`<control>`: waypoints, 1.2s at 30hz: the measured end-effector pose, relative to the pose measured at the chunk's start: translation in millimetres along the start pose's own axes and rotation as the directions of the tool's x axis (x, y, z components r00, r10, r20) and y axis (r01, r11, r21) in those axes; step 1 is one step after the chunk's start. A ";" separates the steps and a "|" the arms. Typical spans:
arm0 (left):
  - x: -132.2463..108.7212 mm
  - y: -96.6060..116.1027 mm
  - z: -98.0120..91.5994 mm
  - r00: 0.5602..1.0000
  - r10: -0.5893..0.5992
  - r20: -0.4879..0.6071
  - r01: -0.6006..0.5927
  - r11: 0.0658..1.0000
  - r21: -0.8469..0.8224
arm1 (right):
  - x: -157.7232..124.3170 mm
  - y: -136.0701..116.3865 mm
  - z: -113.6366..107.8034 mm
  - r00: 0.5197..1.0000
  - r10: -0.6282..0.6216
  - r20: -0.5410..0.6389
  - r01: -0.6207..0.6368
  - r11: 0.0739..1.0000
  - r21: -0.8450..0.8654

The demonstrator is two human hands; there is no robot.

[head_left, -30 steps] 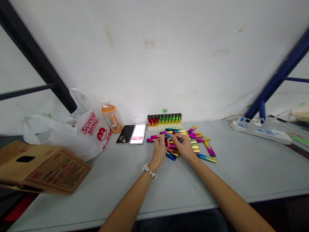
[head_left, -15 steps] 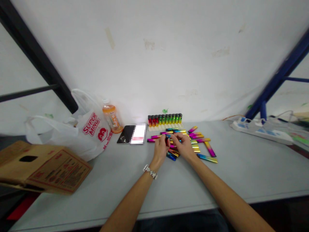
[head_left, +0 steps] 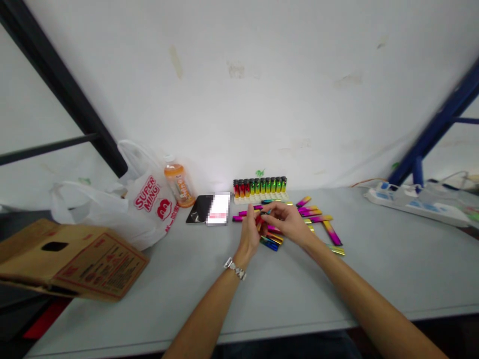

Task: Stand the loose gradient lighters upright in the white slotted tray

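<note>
My left hand (head_left: 249, 235) is closed around a small red lighter with a dark top (head_left: 259, 222), above the table. Thumb and fingers of my right hand (head_left: 290, 222) are pinched at the lighter's dark top end. Under and around both hands lie several shiny slim pieces, among them a purple-and-yellow one (head_left: 332, 233) and a blue one (head_left: 269, 243); their exact kind is hard to tell. Just behind them, a row of upright lighters (head_left: 262, 186), red at the left and green-yellow further right, stands in a white rack (head_left: 241, 200).
Left of the rack are a black tablet-like item (head_left: 198, 208), partly blurred out, an orange drink bottle (head_left: 180, 184), a white plastic bag (head_left: 125, 219) and an open cardboard box (head_left: 101, 264). A white power strip (head_left: 407, 203) lies at the right by a blue post (head_left: 430, 134).
My right hand has shifted slightly and its fingers now bend over the lighter's top. More of the lighter's red body shows between the hands. The whole view has moved a little.
</note>
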State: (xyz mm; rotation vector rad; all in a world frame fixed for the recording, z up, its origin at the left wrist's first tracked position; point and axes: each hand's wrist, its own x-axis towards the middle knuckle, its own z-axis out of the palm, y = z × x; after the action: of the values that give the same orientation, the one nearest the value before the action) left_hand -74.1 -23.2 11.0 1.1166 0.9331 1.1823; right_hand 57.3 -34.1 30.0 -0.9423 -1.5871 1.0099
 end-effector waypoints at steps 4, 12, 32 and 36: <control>3.8 4.1 -18.6 0.961 0.251 -0.116 -0.200 0.920 0.337 | 25.0 -6.6 -15.7 0.998 -0.046 -0.052 0.044 0.999 -0.029; 1.8 4.0 -47.6 0.908 0.408 -0.095 -0.293 0.780 0.553 | 112.4 18.0 -36.8 0.995 -0.101 -0.017 0.085 0.908 -0.411; 1.5 0.9 -46.7 0.916 0.384 -0.118 -0.252 0.779 0.574 | 163.0 34.7 -37.5 0.984 -0.067 0.164 0.158 0.749 -0.644; 0.5 2.2 -44.6 0.919 0.371 -0.134 -0.233 0.785 0.574 | 159.5 42.8 -35.8 0.977 -0.134 0.167 0.214 0.654 -0.726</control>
State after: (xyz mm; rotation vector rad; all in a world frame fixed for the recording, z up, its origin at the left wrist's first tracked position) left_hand -117.4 -15.5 3.4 1.6622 1.3760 1.3757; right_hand 63.4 133.8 47.8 -1.2489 -2.1905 0.2253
